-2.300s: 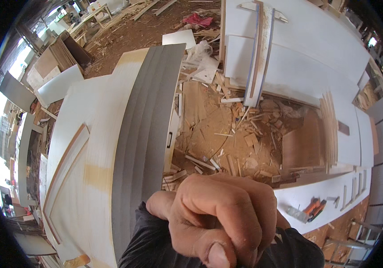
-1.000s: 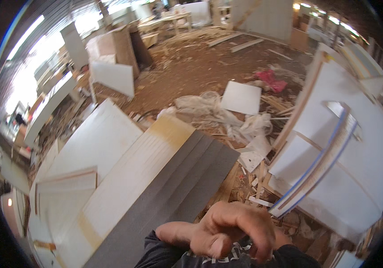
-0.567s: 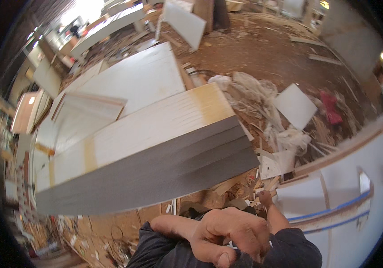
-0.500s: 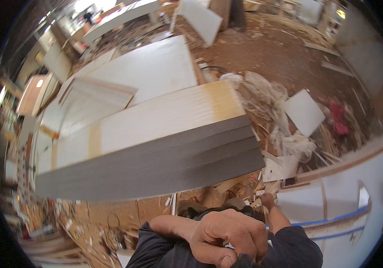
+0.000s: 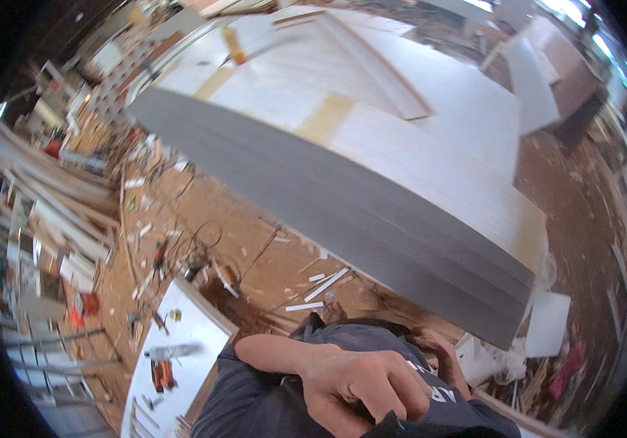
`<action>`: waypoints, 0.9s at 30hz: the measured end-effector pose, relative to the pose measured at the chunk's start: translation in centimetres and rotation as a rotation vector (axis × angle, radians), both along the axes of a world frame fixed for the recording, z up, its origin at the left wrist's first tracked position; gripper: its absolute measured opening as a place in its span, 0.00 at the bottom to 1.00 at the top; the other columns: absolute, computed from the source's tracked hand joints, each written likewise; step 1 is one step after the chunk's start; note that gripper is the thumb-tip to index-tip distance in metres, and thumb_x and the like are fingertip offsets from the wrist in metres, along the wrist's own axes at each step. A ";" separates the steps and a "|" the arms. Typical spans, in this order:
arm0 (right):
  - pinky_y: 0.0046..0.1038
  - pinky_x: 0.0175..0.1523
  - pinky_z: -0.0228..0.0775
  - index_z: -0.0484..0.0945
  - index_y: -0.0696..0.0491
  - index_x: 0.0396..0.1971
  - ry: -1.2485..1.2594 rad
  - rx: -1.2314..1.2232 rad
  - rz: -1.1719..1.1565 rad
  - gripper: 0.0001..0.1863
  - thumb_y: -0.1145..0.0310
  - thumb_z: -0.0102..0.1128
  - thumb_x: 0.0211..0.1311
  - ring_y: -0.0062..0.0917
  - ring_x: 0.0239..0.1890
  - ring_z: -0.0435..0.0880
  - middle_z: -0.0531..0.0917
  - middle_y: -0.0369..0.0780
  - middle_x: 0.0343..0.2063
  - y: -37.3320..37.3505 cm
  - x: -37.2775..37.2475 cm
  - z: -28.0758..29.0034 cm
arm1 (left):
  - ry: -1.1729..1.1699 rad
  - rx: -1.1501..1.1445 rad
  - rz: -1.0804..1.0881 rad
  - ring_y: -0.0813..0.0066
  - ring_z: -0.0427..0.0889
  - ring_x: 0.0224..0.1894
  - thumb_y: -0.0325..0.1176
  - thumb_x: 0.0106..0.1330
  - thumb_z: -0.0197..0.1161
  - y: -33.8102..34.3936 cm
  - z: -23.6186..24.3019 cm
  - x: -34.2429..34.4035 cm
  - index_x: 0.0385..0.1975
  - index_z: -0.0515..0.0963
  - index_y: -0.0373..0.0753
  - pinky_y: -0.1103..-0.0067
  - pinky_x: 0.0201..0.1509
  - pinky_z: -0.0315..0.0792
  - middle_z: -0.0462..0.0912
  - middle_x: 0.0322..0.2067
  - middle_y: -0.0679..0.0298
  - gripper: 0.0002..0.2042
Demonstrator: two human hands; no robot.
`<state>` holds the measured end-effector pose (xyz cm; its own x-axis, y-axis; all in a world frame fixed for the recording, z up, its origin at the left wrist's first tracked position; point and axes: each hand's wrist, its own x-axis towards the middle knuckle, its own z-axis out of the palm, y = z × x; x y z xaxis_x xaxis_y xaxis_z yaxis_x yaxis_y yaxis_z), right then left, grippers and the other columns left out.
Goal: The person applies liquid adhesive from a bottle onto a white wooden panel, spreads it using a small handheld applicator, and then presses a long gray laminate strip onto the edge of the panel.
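Observation:
My left hand (image 5: 372, 387) is raised in front of my dark shirt (image 5: 269, 405), its fingers curled in. Whatever lies inside the curl, if anything, is hidden. My right hand (image 5: 430, 339) is by my right side, near the near edge of a stack of long boards; its fingers are blurred and partly hidden. The board stack (image 5: 357, 197) has dark grey edges, a white top and yellowish tape bands, and runs diagonally in front of me. Neither hand visibly touches it. A brown-edged frame piece (image 5: 379, 69) lies on the white surface beyond.
At lower left, a white worktop (image 5: 182, 328) carries an orange-and-black power tool (image 5: 161, 374) and a clear bottle (image 5: 171, 350). Cables (image 5: 204, 237) and offcuts (image 5: 326, 285) litter the brown floor. Metal racks (image 5: 65, 358) stand far left, white panels (image 5: 532, 84) at far right.
My view has swung to the left, bringing the worktop with tools into sight; the board stack now slants down to the right. My left hand stays curled before my chest. My right arm has drawn in.

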<state>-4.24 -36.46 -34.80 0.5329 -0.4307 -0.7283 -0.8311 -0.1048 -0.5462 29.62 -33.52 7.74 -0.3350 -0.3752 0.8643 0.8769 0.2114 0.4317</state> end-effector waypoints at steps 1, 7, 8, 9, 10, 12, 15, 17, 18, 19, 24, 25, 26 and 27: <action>0.40 0.47 0.73 0.80 0.57 0.45 -0.062 -0.019 0.046 0.19 0.56 0.55 0.68 0.37 0.39 0.83 0.86 0.50 0.40 -1.6 5.6 7.1 | -0.022 0.006 0.048 0.54 0.75 0.24 0.36 0.71 0.57 0.5 -0.8 2.1 0.26 0.77 0.30 0.63 0.26 0.65 0.77 0.26 0.50 0.15; 0.34 0.47 0.75 0.81 0.57 0.47 -0.277 -0.058 0.117 0.18 0.57 0.56 0.72 0.25 0.40 0.81 0.85 0.42 0.37 -12.5 28.4 20.5 | -0.151 0.141 0.447 0.52 0.79 0.30 0.39 0.70 0.59 3.5 -2.2 11.6 0.31 0.80 0.31 0.65 0.34 0.73 0.80 0.29 0.50 0.15; 0.35 0.50 0.76 0.81 0.56 0.50 -0.327 -0.149 0.048 0.18 0.59 0.57 0.71 0.31 0.42 0.85 0.87 0.47 0.42 -14.8 30.9 21.2 | -0.207 0.157 0.479 0.52 0.80 0.31 0.39 0.70 0.59 3.4 -1.8 14.1 0.32 0.80 0.31 0.66 0.36 0.74 0.81 0.30 0.50 0.15; 0.33 0.48 0.76 0.81 0.56 0.50 -0.451 -0.289 -0.018 0.16 0.62 0.58 0.70 0.28 0.41 0.85 0.87 0.47 0.40 -17.4 33.1 20.1 | -0.250 0.174 0.526 0.53 0.81 0.32 0.39 0.70 0.60 3.2 -1.6 15.9 0.33 0.81 0.30 0.66 0.36 0.74 0.81 0.31 0.50 0.15; 0.33 0.48 0.77 0.81 0.56 0.52 -0.487 -0.544 0.024 0.18 0.61 0.57 0.69 0.32 0.40 0.86 0.87 0.47 0.39 -20.0 36.1 21.1 | -0.290 0.193 0.573 0.53 0.81 0.32 0.40 0.70 0.60 3.1 -1.5 17.9 0.34 0.81 0.30 0.67 0.37 0.75 0.82 0.31 0.50 0.15; 0.36 0.52 0.76 0.80 0.57 0.53 -0.379 -0.667 -0.160 0.20 0.59 0.57 0.68 0.38 0.46 0.86 0.86 0.48 0.44 -23.6 41.4 21.0 | -0.348 0.259 0.656 0.56 0.82 0.34 0.40 0.70 0.61 3.2 -2.0 20.8 0.36 0.81 0.30 0.68 0.38 0.76 0.82 0.33 0.50 0.15; 0.38 0.58 0.73 0.77 0.59 0.55 -0.315 -0.724 -0.009 0.24 0.56 0.59 0.68 0.40 0.55 0.83 0.83 0.51 0.51 -25.4 48.6 19.8 | -0.472 0.411 0.712 0.60 0.80 0.40 0.43 0.69 0.63 4.3 -3.7 25.4 0.45 0.80 0.31 0.69 0.44 0.74 0.80 0.40 0.51 0.19; 0.40 0.61 0.71 0.78 0.57 0.55 -0.317 -0.720 0.081 0.24 0.56 0.59 0.67 0.42 0.57 0.80 0.82 0.50 0.54 -25.6 53.8 19.8 | -0.474 0.454 0.751 0.56 0.81 0.38 0.40 0.70 0.62 3.4 -4.4 29.5 0.43 0.81 0.27 0.66 0.43 0.76 0.81 0.38 0.47 0.17; 0.42 0.62 0.70 0.79 0.56 0.55 -0.322 -0.716 0.126 0.24 0.56 0.59 0.67 0.44 0.58 0.79 0.81 0.50 0.55 -25.8 56.3 19.8 | -0.478 0.476 0.772 0.54 0.82 0.38 0.39 0.71 0.62 2.8 -4.7 31.8 0.42 0.82 0.26 0.65 0.43 0.77 0.82 0.37 0.46 0.17; 0.42 0.62 0.70 0.78 0.56 0.55 -0.307 -0.723 0.105 0.24 0.55 0.59 0.67 0.43 0.58 0.79 0.81 0.50 0.55 -26.2 58.3 19.4 | -0.424 0.549 0.744 0.53 0.82 0.39 0.39 0.71 0.62 2.2 -4.7 34.0 0.44 0.81 0.24 0.63 0.43 0.78 0.82 0.38 0.44 0.19; 0.42 0.62 0.70 0.78 0.57 0.55 -0.353 -0.741 -0.029 0.25 0.54 0.60 0.66 0.43 0.59 0.79 0.80 0.50 0.55 -29.1 70.5 17.9 | 0.041 0.496 0.711 0.56 0.82 0.36 0.37 0.71 0.62 -4.3 -2.0 44.4 0.39 0.82 0.27 0.68 0.41 0.78 0.82 0.36 0.47 0.15; 0.42 0.62 0.70 0.78 0.56 0.56 -0.352 -0.735 -0.020 0.25 0.54 0.60 0.66 0.43 0.58 0.79 0.81 0.49 0.55 -29.9 73.3 17.9 | 0.089 0.400 0.726 0.58 0.82 0.35 0.36 0.71 0.62 -6.0 -1.7 46.5 0.38 0.82 0.28 0.70 0.38 0.78 0.83 0.35 0.48 0.14; 0.41 0.61 0.70 0.77 0.56 0.57 -0.336 -0.733 -0.002 0.26 0.54 0.60 0.67 0.43 0.57 0.80 0.81 0.49 0.55 -30.4 75.7 18.3 | 0.134 0.373 0.728 0.60 0.82 0.35 0.35 0.71 0.63 -6.9 -1.7 48.1 0.38 0.82 0.27 0.72 0.37 0.78 0.83 0.35 0.48 0.14; 0.41 0.61 0.70 0.77 0.56 0.58 -0.319 -0.733 0.013 0.26 0.55 0.60 0.67 0.43 0.56 0.81 0.81 0.49 0.55 -30.7 78.1 18.7 | 0.173 0.347 0.727 0.62 0.83 0.34 0.35 0.71 0.63 -7.8 -1.7 49.9 0.39 0.82 0.27 0.74 0.36 0.78 0.83 0.34 0.49 0.13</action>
